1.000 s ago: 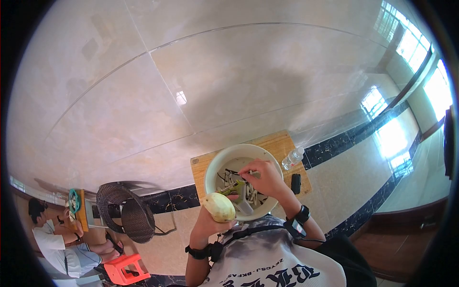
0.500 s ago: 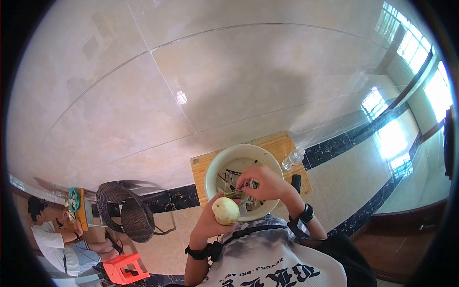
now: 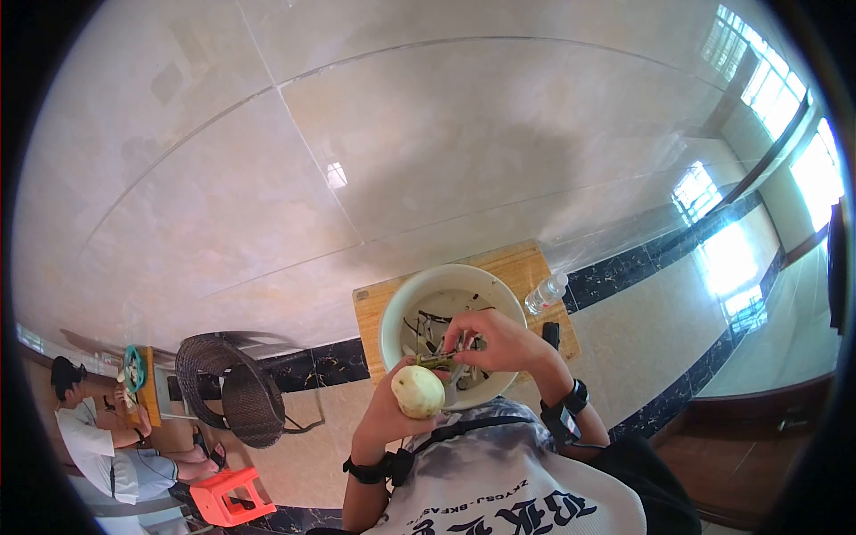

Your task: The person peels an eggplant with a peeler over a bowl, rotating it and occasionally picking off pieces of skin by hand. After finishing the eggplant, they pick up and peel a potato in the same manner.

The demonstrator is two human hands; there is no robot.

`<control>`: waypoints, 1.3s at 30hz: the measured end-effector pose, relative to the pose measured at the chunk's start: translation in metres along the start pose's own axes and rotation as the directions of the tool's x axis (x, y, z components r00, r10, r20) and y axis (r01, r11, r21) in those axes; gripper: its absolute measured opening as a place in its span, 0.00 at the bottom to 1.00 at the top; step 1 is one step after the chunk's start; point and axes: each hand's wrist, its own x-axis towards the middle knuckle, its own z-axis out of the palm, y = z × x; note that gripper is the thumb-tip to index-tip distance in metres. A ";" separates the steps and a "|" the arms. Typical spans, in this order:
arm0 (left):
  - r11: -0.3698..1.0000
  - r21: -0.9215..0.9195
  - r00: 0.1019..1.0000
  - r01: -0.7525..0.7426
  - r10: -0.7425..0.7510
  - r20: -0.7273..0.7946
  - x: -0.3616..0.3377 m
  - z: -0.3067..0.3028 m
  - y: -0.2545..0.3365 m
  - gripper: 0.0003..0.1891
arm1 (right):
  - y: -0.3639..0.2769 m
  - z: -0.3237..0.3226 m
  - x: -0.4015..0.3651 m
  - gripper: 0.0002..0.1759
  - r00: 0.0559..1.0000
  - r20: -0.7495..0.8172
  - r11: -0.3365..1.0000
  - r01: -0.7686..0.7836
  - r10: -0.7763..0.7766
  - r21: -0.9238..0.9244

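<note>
A pale, peeled round vegetable (image 3: 418,392) rests in my left hand (image 3: 383,415), whose fingers wrap round it at the near left rim of a white basin (image 3: 389,332). Over the basin, my right hand (image 3: 497,345) has its thumb and fingers pinched together beside a greenish stalk (image 3: 434,362) at the vegetable's far end. What the pinch holds is too small to make out. Dark and pale peel strips (image 3: 430,323) lie inside the basin.
The basin stands on a wooden table (image 3: 370,308) with a clear bottle (image 3: 546,293) and a black object (image 3: 551,336) at its right. Leftward are a wicker chair (image 3: 252,406), a red stool (image 3: 230,496) and a seated person (image 3: 100,446) near a teal basket (image 3: 135,370).
The view has shifted slightly. My right hand's fingers have moved a little beside the stalk, while my left hand keeps hold of the vegetable. The seated person's hands have moved slightly.
</note>
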 end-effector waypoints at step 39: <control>0.995 -0.084 0.994 0.051 -0.059 -0.090 -0.004 0.013 0.015 0.48 | -0.013 0.026 0.001 0.11 0.961 -0.252 0.990 0.087 -0.114 -0.114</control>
